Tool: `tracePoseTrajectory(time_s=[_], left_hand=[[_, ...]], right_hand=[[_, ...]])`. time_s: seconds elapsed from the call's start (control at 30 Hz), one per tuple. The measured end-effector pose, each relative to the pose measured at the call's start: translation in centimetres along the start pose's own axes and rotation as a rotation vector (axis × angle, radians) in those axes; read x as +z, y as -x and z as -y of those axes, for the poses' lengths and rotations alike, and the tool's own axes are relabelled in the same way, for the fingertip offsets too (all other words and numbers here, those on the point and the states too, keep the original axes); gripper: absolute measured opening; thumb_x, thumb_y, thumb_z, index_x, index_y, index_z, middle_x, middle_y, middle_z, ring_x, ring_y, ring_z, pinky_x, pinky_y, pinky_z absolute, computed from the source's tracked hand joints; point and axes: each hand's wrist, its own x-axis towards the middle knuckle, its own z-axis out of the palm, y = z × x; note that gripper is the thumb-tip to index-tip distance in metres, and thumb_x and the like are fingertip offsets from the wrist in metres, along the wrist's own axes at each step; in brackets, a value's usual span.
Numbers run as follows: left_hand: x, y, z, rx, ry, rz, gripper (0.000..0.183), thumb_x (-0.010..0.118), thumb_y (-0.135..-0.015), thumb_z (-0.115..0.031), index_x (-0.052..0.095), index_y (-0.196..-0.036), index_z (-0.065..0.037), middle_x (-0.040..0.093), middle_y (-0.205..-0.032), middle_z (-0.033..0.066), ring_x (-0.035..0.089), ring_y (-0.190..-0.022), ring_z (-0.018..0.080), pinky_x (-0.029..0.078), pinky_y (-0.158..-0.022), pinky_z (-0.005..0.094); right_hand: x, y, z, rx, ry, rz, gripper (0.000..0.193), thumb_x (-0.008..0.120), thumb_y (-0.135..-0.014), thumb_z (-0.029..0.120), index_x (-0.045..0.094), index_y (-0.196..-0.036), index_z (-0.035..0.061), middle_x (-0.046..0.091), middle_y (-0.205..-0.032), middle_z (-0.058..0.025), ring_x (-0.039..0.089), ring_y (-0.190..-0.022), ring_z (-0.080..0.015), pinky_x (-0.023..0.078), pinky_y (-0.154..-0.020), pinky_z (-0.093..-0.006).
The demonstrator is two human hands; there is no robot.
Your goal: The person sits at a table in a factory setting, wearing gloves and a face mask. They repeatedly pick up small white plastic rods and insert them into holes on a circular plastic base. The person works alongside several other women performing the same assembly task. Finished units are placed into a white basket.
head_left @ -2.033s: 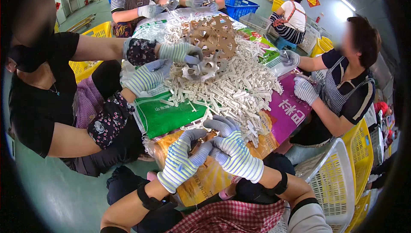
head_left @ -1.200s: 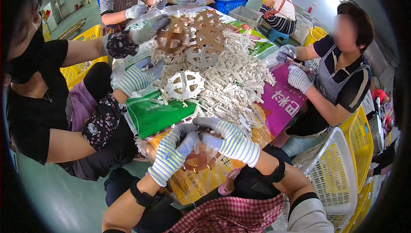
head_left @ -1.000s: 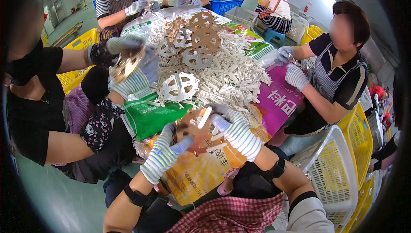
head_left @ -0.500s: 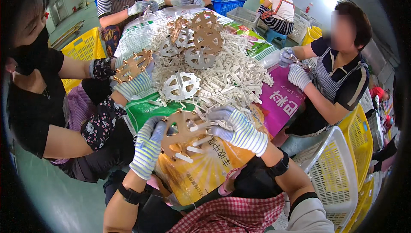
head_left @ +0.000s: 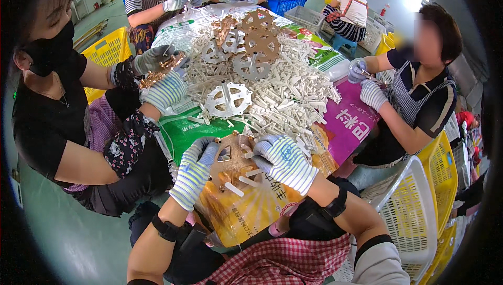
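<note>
A copper-coloured disc (head_left: 234,151) with cut-out openings is tilted in front of me, over a yellow printed sack. My gloved left hand (head_left: 196,170) grips the disc's left edge, thumb and fingers closed on it. At the right edge, my gloved right hand (head_left: 285,160) is closed, its fingertips touching the rim. The back of that hand mostly hides the white strips in its fingers. Several white strips (head_left: 247,181) stick out from the disc's lower right rim. Just beyond lies a silver spoked disc (head_left: 229,99) on a heap of loose white strips (head_left: 293,101).
More copper and silver discs (head_left: 261,44) lie on the heap. Co-workers in gloves sit around the sack-covered table; the one on the left holds a copper-coloured piece (head_left: 157,75). A white basket (head_left: 406,217) and yellow crates (head_left: 439,175) stand close on my right.
My right hand has turned over the disc's right edge, covering the strips that showed in its fingers. The disc has shifted slightly right. The left co-worker has tilted their copper-coloured piece.
</note>
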Motion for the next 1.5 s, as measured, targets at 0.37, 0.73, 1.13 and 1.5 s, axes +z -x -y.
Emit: tracePoseTrajectory(time_s=[0.37, 0.73, 1.13, 1.5], left_hand=[[-1.4, -0.3, 2.0, 0.07, -0.195, 0.08, 0.028, 0.058, -0.101, -0.017, 0.06, -0.12, 0.003, 0.066, -0.091, 0.0076, 0.055, -0.077, 0.012, 0.049, -0.071, 0.0289], [-1.0, -0.2, 0.9, -0.13, -0.06, 0.153, 0.032, 0.058, -0.102, -0.019, 0.056, -0.125, 0.002, 0.065, -0.1, 0.0066, 0.058, -0.083, 0.0098, 0.051, -0.074, 0.0256], [-2.5, 0.4, -2.7, -0.036, 0.148, 0.01, 0.026, 0.063, -0.099, -0.02, 0.06, -0.117, -0.001, 0.061, -0.089, 0.001, 0.058, -0.069, 0.0077, 0.049, -0.058, 0.0234], [-2.1, 1.4, -4.4, -0.154, -0.014, 0.055, 0.03, 0.068, -0.094, -0.025, 0.062, -0.111, 0.0, 0.061, -0.082, 0.0003, 0.056, -0.057, 0.0064, 0.046, -0.052, 0.0212]], right_hand=[[-1.4, -0.4, 0.9, -0.204, 0.0, -0.057, 0.023, 0.068, -0.084, 0.03, 0.063, -0.096, 0.0115, 0.059, -0.095, -0.0092, 0.059, -0.088, -0.0308, 0.046, -0.076, -0.0453], [0.5, 0.2, 1.2, -0.265, 0.203, 0.174, 0.026, 0.066, -0.081, 0.039, 0.067, -0.084, 0.0136, 0.059, -0.084, -0.0069, 0.058, -0.079, -0.0265, 0.044, -0.07, -0.0426], [-1.1, 0.0, -1.7, 0.111, -0.023, -0.227, 0.025, 0.07, -0.081, 0.032, 0.068, -0.088, 0.0079, 0.063, -0.091, -0.0112, 0.06, -0.087, -0.0338, 0.047, -0.077, -0.0467], [1.6, -0.7, -1.8, -0.131, 0.366, 0.102, 0.025, 0.073, -0.072, 0.029, 0.068, -0.085, 0.008, 0.063, -0.102, -0.0111, 0.057, -0.104, -0.0306, 0.041, -0.101, -0.0486]])
